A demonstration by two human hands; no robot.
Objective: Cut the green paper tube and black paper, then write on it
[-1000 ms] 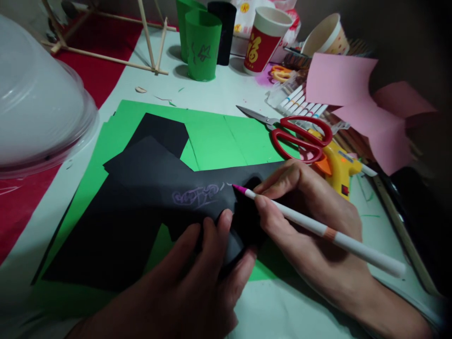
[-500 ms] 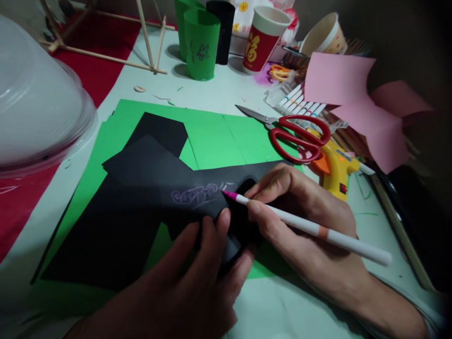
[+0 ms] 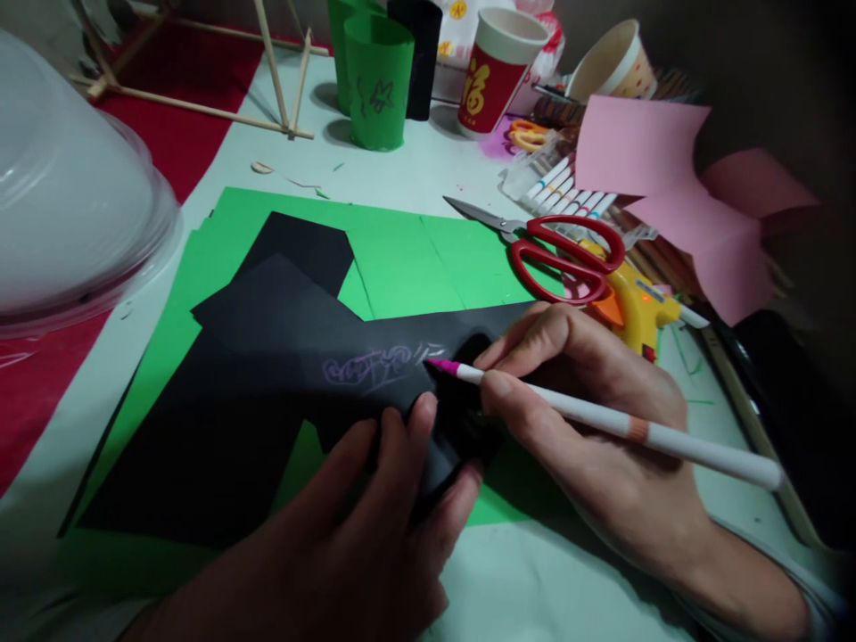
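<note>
My right hand [image 3: 595,419] is closed around a white felt-tip pen [image 3: 588,412] with a magenta tip. The tip rests on or just over a strip of black paper [image 3: 415,325], at the right end of some faint purple marks. With its thumb underneath and its fingers on top, my left hand [image 3: 374,508] grips the near edge of that black paper, which looks folded or curled there. Further black paper [image 3: 201,437] lies to the left, over green sheets [image 3: 407,259]. What lies under my right palm is hidden.
Red-handled scissors [image 3: 535,245] and a yellow glue gun [image 3: 635,303] lie right of the sheets. Behind stand a green paper cylinder [image 3: 378,85] and a red-and-white paper cup [image 3: 498,71]. Pink paper [image 3: 675,178] sticks up at right; a white plastic dome [image 3: 67,187] sits at left.
My right hand and the pen have shifted slightly right, and the pen leans over more. Another short stroke shows near the tip. My left hand has stayed in place.
</note>
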